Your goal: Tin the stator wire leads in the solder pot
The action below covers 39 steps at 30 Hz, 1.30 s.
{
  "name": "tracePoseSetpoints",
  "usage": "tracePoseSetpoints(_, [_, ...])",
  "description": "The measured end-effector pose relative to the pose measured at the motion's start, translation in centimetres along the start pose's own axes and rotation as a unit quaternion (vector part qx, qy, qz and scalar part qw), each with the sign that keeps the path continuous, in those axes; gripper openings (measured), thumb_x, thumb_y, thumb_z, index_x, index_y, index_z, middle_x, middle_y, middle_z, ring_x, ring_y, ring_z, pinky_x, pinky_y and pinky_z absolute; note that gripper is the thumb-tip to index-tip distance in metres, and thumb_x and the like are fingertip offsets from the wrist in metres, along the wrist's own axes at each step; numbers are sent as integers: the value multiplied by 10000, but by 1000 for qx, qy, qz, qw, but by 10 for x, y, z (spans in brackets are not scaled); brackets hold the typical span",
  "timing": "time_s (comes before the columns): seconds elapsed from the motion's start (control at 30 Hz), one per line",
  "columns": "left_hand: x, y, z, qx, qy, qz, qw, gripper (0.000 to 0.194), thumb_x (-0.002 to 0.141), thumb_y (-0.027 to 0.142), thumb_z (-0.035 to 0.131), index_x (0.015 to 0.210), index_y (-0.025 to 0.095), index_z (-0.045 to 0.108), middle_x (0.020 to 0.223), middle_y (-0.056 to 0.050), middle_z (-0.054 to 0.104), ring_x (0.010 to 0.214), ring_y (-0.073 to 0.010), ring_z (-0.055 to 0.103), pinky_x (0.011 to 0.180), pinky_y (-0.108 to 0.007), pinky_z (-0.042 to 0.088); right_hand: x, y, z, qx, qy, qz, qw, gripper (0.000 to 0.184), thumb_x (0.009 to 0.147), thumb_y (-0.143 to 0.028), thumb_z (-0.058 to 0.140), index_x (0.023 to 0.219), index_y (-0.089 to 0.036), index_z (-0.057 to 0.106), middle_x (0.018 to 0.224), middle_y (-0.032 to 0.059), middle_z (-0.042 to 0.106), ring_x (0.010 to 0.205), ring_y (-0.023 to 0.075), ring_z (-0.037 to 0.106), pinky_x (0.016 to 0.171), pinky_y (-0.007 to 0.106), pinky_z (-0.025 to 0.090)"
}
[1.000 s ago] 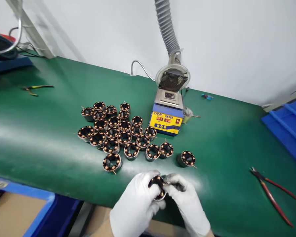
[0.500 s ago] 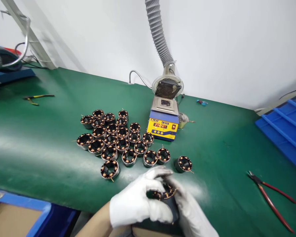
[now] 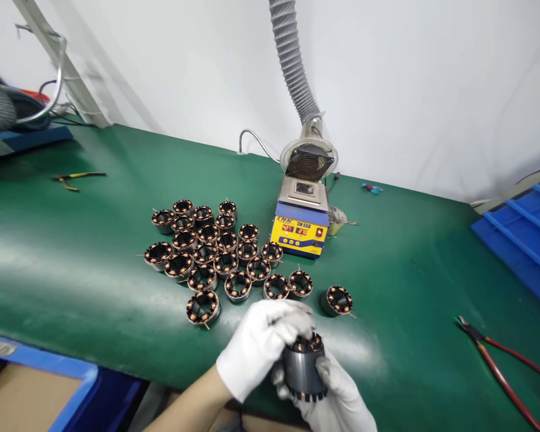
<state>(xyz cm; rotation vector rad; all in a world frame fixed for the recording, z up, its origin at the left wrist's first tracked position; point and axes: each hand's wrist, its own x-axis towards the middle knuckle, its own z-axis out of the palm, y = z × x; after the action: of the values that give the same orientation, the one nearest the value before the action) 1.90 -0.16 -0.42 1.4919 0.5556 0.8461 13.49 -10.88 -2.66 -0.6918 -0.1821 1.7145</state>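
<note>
A dark motor stator with copper windings at its upper rim is held close to me, above the table's near edge. Its smooth grey side faces me, and a toothed lower rim shows. My right hand, in a white glove, wraps round it from the right and below. From the upper left, my left hand, also white-gloved, has its fingers curled onto the winding end. Its fingertips are partly hidden. Just beyond the hands sit several more stators with copper windings, and one separate stator stands to their right.
A yellow and blue solder pot stands behind the stators under a fume duct. Red-handled cutters lie at right, yellow-handled pliers at far left. Blue bins are at right, with another blue bin at lower left.
The stator has turned so that its side now faces me. My left hand has shifted from its side to its upper rim, and my right hand now grips lower down.
</note>
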Motion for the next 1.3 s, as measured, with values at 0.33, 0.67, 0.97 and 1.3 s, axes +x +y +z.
tracePoseSetpoints(0.33, [-2, 10, 24, -95, 79, -157, 980, 126, 679, 167, 586, 677, 190, 710, 715, -3, 710, 704, -164, 642, 682, -215, 497, 5, 3, 18, 37, 52, -59, 996, 231, 661, -312, 814, 855, -230, 720, 834, 3, 724, 778, 130, 665, 711, 245, 531])
tracePoseSetpoints(0.67, [-21, -2, -5, -30, -28, -100, 994, 843, 515, 215, 861, 1287, 254, 524, 1290, -90, 568, 1172, -300, 519, 993, -397, 422, 1, -9, -4, 128, -16, 68, 989, 440, 715, -533, 705, 1000, -197, 705, 1040, 68, 719, 987, 203, 647, 826, 315, 520])
tracePoseSetpoints(0.97, [-1, 12, 13, -125, 72, -182, 973, 99, 675, 237, 678, 604, 168, 681, 621, -6, 672, 617, -165, 616, 609, -240, 487, 3, -2, 4, 90, -95, 125, 983, 388, 767, -496, 664, 948, -155, 708, 867, 70, 736, 736, 181, 700, 645, 262, 514])
tracePoseSetpoints(1.3, [-4, 25, 21, -167, 105, -254, 947, 88, 548, 139, 672, 623, 172, 706, 664, -8, 698, 663, -182, 633, 615, -232, 501, -2, -2, 12, -52, 41, 18, 998, 366, 645, -495, 765, 879, -229, 674, 868, 61, 729, 769, 230, 682, 615, 334, 524])
